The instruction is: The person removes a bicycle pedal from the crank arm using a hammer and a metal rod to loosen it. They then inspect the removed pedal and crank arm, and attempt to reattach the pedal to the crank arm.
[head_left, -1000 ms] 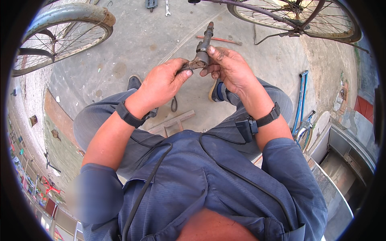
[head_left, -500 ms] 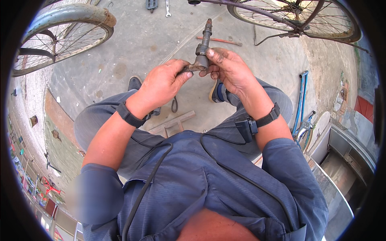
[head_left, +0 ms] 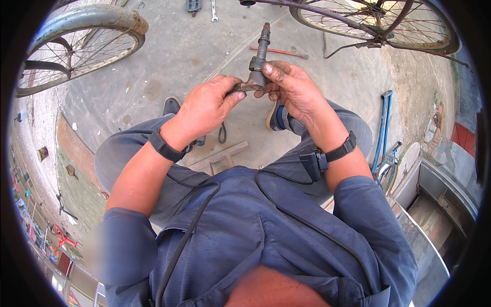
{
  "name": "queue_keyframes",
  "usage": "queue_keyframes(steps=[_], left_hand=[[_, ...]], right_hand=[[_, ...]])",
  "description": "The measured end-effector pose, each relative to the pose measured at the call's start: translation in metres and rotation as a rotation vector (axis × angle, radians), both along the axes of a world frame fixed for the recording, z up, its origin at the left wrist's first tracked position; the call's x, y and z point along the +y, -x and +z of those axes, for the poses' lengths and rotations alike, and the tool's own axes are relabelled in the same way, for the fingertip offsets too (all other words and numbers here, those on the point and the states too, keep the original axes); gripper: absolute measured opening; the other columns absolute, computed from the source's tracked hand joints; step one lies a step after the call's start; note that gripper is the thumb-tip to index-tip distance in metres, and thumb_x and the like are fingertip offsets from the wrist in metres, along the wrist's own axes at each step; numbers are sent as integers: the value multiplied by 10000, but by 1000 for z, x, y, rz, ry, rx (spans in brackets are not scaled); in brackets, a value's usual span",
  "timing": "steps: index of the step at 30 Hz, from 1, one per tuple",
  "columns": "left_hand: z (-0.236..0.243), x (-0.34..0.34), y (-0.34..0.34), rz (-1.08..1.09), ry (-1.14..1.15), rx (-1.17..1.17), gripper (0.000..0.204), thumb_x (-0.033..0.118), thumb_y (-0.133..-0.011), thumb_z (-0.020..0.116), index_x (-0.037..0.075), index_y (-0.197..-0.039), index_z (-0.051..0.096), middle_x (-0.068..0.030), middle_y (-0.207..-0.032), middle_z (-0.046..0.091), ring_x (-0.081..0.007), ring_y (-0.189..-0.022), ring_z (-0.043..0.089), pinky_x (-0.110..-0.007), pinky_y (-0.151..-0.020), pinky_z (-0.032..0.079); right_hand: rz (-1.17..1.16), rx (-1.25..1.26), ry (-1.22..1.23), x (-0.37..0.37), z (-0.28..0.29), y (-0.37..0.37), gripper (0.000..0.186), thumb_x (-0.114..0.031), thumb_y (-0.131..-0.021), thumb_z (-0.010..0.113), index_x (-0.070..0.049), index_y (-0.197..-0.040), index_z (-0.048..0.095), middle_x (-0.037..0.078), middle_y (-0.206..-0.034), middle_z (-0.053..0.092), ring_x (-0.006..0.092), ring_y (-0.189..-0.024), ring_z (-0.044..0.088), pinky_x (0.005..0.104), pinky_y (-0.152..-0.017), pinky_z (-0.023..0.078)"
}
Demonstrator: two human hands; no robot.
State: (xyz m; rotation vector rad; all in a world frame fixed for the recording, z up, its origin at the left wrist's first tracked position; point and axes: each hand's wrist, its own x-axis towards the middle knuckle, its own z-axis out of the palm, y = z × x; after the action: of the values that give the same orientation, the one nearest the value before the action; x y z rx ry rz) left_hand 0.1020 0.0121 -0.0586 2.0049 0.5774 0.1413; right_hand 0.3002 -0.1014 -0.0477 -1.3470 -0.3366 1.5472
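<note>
In front of my knees, both hands hold a dark, greasy bicycle crank with its axle (head_left: 262,50); the axle points away from me, slightly tilted to the right. My left hand (head_left: 203,107) is closed, thumb and fingers pinching the arm that runs left from the thick lower end. Thumb and fingers of my right hand (head_left: 295,91) grip that thick end from the right, just below a collar on the axle. The fingers partly hide the crank's lower end and most of its arm.
Beyond my hands lie a red rod-like tool (head_left: 279,51), a spanner (head_left: 214,13) and a black pedal (head_left: 193,6). A bicycle wheel with a fender (head_left: 97,19) stands far left, a purple bicycle (head_left: 353,23) far right. Blue tubing (head_left: 382,128) lies by my right knee, wooden pieces (head_left: 222,155) between my legs.
Hardly anything differs. The axle's far end has shifted up very slightly, and both hands keep the same grip.
</note>
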Motion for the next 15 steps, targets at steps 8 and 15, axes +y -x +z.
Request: queue_keyframes(steps=[8,15], left_hand=[[1,1,0,-5,-8,12,247,245,-969,638,37,-1100,655,-158,-940,657,-370,-879,646,-447,-750,502],[-1,0,0,-1,-9,-7,249,244,-969,637,38,-1108,655,-155,-931,657,-366,-868,642,-444,-742,501]], right_hand=[[-5,0,1,0,0,0,378,-374,-955,700,-28,-1108,685,70,-977,731,149,-794,702,231,-591,403],[3,8,-7,0,-1,-1,374,-373,-954,702,-28,-1098,685,65,-960,727,148,-786,700,229,-591,401]])
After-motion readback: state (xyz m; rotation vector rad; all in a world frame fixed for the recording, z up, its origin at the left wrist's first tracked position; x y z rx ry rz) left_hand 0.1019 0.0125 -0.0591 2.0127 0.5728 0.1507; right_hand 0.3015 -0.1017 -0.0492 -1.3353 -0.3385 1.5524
